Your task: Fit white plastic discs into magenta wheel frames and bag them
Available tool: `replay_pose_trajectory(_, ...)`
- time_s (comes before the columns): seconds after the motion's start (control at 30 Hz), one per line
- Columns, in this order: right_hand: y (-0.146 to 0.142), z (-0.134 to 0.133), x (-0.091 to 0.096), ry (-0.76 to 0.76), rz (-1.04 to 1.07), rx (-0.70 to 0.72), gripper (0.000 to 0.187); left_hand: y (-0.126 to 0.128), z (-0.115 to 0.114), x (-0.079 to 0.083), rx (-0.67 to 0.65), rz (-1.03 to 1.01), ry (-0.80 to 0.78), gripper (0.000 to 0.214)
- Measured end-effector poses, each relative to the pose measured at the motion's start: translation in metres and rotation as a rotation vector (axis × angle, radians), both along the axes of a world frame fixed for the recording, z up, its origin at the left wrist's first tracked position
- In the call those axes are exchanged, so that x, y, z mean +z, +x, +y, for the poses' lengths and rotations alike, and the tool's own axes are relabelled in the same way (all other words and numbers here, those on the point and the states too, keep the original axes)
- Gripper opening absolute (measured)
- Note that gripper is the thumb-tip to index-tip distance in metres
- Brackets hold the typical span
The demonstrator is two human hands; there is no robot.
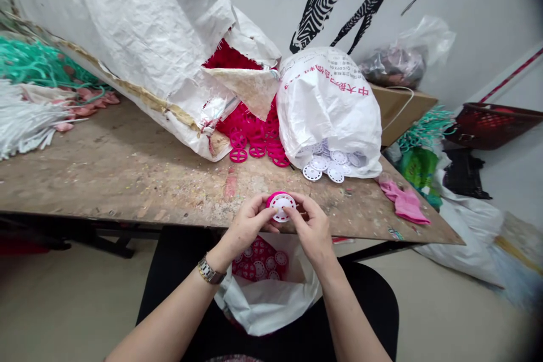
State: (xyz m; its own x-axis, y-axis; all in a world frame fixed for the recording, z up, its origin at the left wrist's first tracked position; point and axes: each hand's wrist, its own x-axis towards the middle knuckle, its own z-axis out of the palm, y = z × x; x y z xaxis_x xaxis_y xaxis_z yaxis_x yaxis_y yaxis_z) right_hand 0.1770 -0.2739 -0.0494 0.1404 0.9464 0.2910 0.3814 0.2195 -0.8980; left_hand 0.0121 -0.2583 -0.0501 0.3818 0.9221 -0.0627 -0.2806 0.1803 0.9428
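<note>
Between both hands, at the table's front edge, is a white slotted plastic disc (282, 203) with a pink plastic ring (271, 198) behind it. My left hand (252, 220) grips its left side, thumb on the white face. From the right, my right hand (311, 223) pinches the same pair, its thumb also pressing the face. Below the hands, an open white sack (267, 300) in the lap holds many pink-and-white discs (258, 263). Ahead on the table lie loose pink rings (238, 155) and loose white discs (335, 172).
A large torn white sack (139, 28) spills the pink rings. Beside it, a printed white bag (331, 107) spills the white discs. A pink glove (405, 201) lies on the right of the wooden table (127, 169). White strands (29, 119) and green strands (42, 65) are piled left.
</note>
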Motion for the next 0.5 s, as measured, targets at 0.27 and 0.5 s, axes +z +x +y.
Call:
replay_pose_trajectory(0.27, 0.000, -0.010, 0.008, -0.117, 0.104, 0.093, 0.026, 0.000, -0.005, -0.004, 0.001, 0.006, 0.076, 0.027)
replay_pose_trajectory(0.5, 0.002, -0.020, 0.010, -0.100, 0.144, 0.046, 0.017, 0.008, -0.017, 0.001, -0.072, 0.080, 0.156, 0.024)
